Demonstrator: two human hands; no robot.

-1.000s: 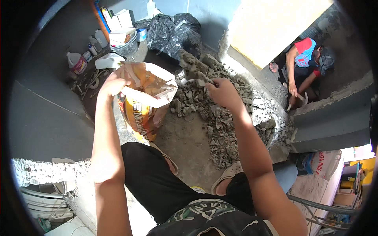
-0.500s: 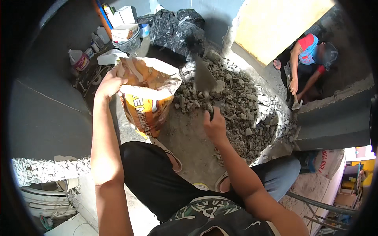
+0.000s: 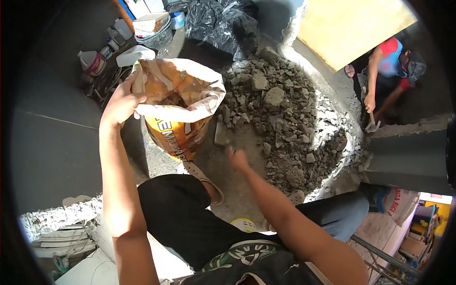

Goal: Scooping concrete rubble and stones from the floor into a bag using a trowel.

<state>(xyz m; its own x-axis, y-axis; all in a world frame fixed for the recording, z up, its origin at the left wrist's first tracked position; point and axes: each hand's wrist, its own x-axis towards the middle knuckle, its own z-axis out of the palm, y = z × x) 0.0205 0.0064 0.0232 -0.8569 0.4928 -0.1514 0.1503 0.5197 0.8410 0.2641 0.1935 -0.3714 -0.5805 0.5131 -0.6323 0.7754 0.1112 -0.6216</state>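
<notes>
My left hand (image 3: 126,102) grips the folded rim of an orange-and-white sack (image 3: 175,133), which stands upright and open with some dark material inside. My right hand (image 3: 237,159) is low over the dusty floor, closed on the handle of a flat trowel (image 3: 222,133); its dull blade lies beside the sack, at the edge of a heap of broken concrete (image 3: 289,118). Chunks and finer grit make up the heap, which reaches down toward my right shoe (image 3: 297,199).
A co-worker in red and blue (image 3: 389,61) crouches at right with a hammer (image 3: 372,126), beside a yellow panel (image 3: 351,33). Black bags (image 3: 218,28), a bucket (image 3: 154,35) and jugs (image 3: 90,61) stand behind. Dark walls (image 3: 57,142) flank me; metal rails (image 3: 384,256) are at lower right.
My right hand has come down and left from over the heap, lowering the trowel to the floor. My left hand and the sack rim have shifted slightly left. The co-worker's hammer arm has moved.
</notes>
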